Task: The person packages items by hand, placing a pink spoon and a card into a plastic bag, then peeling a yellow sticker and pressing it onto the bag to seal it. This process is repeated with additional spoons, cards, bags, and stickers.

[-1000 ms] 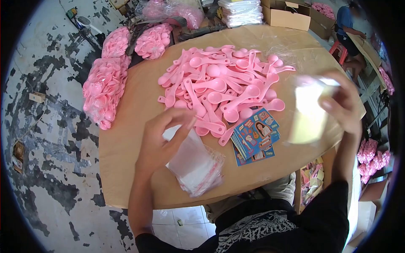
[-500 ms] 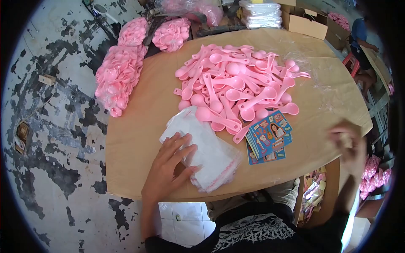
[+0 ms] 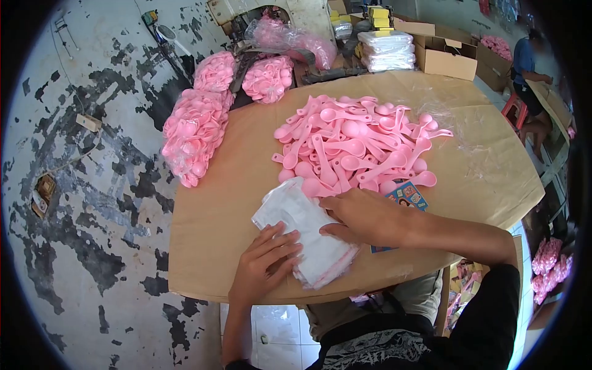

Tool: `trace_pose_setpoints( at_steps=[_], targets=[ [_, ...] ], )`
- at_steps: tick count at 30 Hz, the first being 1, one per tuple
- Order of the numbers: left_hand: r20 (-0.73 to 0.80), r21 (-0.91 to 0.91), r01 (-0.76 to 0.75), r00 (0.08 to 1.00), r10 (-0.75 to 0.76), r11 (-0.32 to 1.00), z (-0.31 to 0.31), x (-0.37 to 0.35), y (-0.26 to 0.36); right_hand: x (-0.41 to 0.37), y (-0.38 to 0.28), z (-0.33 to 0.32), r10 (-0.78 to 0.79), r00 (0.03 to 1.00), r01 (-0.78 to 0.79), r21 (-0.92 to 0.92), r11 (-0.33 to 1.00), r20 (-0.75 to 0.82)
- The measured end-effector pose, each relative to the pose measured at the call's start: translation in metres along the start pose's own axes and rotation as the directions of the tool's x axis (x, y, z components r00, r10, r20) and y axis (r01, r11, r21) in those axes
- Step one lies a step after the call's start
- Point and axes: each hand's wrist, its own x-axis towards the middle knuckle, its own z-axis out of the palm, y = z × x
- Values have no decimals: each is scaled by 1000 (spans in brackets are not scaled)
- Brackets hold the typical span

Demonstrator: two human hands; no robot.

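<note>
A stack of clear plastic bags (image 3: 302,231) lies on the brown-covered table (image 3: 216,246). My left hand (image 3: 265,262) rests on its lower left edge, fingers apart. My right hand (image 3: 364,216) reaches across to the right side of the stack, fingers bent with thumb below; whether it grips a bag cannot be made out. Blue printed cards (image 3: 408,196) are partly covered by my right hand and wrist. Just beyond both hands spreads a heap of pink plastic spoons (image 3: 357,142).
Filled bags of pink spoons (image 3: 196,132) stand at the table's far left edge. Behind the table are stacked clear packs (image 3: 387,50) and an open cardboard box (image 3: 445,58). Another person (image 3: 530,77) sits at the far right. A box of wrappers (image 3: 464,283) is beside my lap.
My right hand has come from the right side of the table to the bag stack, now covering part of the cards. The camera view has shifted, showing more of the background.
</note>
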Motion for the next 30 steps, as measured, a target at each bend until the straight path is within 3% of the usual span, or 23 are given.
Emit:
trace_pose_setpoints(
  at_steps=[4, 8, 14, 17, 20, 23, 26, 30],
  targets=[
    [-66, 107, -49, 996, 56, 993, -2, 2, 6, -2, 1, -9, 20, 998, -26, 119, 992, 57],
    [-70, 13, -69, 995, 70, 998, 1, 1, 4, -2, -9, -16, 85, 994, -100, 229, 968, 75],
    [-76, 11, -39, 996, 40, 999, 1, 3, 7, -1, 2, -8, -32, 999, 35, 171, 985, -18],
    [-93, 29, -8, 996, 11, 1000, 1, 6, 12, -2, -4, -15, 52, 996, -60, 123, 991, 68],
    [-57, 24, -35, 998, 37, 999, 0, 4, 8, -5, -3, -15, 65, 997, -68, 115, 991, 32],
    [-50, 18, -35, 998, 35, 999, 0, 4, 8, -7, -2, -15, 27, 1000, -26, 145, 989, -9],
    [-51, 24, -42, 998, 43, 999, 0, 5, 8, -5, 8, -14, -33, 997, 23, 153, 988, 65],
    [-52, 20, -39, 998, 40, 999, 0, 5, 8, -6, 5, -20, -10, 1000, 13, 166, 986, -16]
  ],
)
